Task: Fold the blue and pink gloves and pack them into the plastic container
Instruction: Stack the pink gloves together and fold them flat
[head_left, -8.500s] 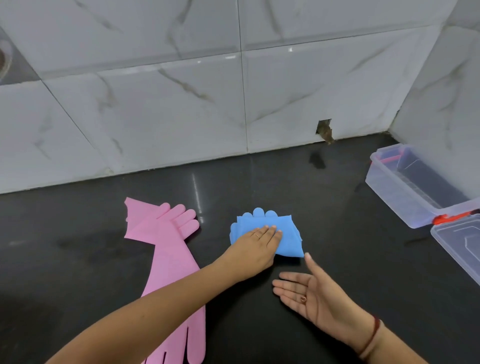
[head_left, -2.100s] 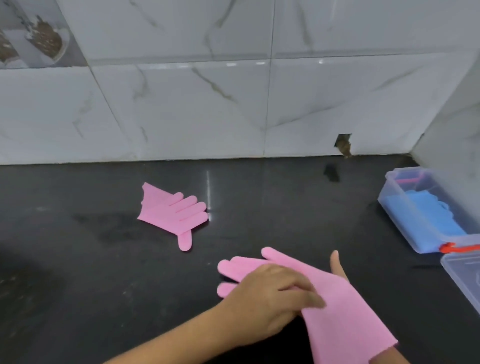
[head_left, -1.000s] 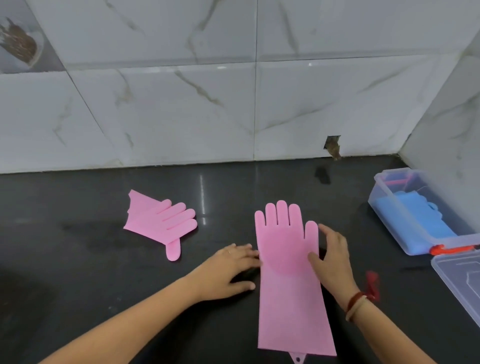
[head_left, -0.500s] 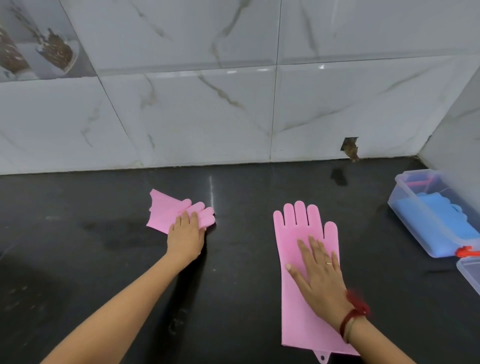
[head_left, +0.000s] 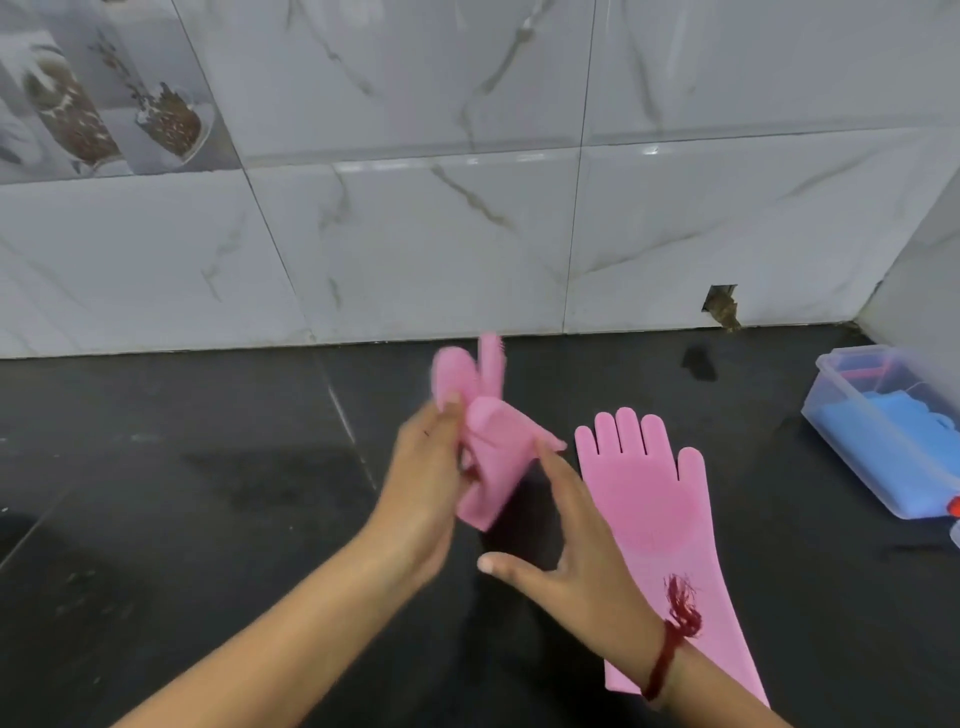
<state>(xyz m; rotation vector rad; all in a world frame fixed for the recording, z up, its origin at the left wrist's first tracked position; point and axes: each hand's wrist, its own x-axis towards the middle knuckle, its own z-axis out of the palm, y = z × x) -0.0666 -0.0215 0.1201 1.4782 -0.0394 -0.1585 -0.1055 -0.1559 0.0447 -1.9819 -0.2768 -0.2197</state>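
Your left hand (head_left: 426, 483) pinches the folded pink glove (head_left: 485, 457) above the counter (head_left: 182, 519); right hand (head_left: 566, 561) spread, empty. Blue gloves (head_left: 898, 441) sit in the container (head_left: 852, 447). Next: lay it on the flat pink glove (head_left: 660, 514).

Two pink gloves (head_left: 485, 447) (head_left: 657, 525), one plastic container (head_left: 852, 431) with blue gloves (head_left: 906, 447) inside, two hands (head_left: 423, 493) (head_left: 576, 561).

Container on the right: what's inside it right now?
The container holds folded blue gloves, with a pink-red strip at its far end. Anything beneath them is covered; its near end is out of frame.
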